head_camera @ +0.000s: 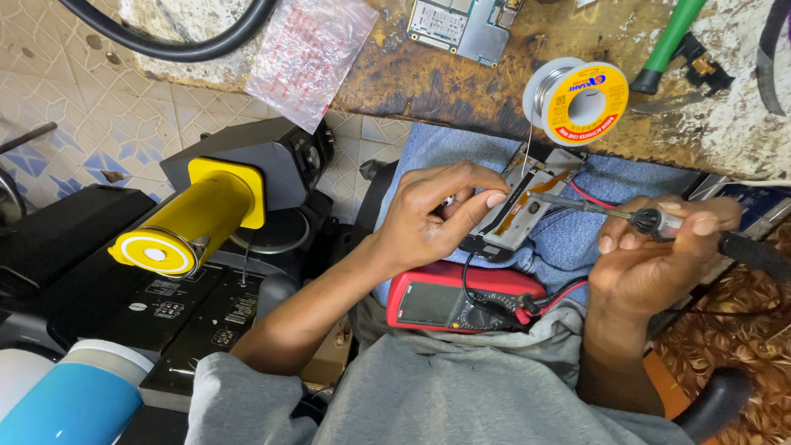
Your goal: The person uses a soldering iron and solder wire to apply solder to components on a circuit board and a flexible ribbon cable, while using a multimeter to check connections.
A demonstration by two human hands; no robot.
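Note:
My left hand (432, 216) presses its fingertips on an opened phone body (527, 206) lying on my lap over blue jeans, and pinches a thin solder wire that runs up to a solder spool (577, 100) on the bench edge. My right hand (651, 251) grips a soldering iron (659, 222) with its tip on the phone's inner frame. A red multimeter (453, 301) rests on my lap below the phone, its red and black leads curling toward the phone.
A scorched wooden bench (461, 82) carries a circuit board (461, 23), a plastic bag (309, 49) and a green-handled tool (671, 41). A yellow cylinder on a black machine (194, 222) stands left. A blue and white container (70, 400) sits bottom left.

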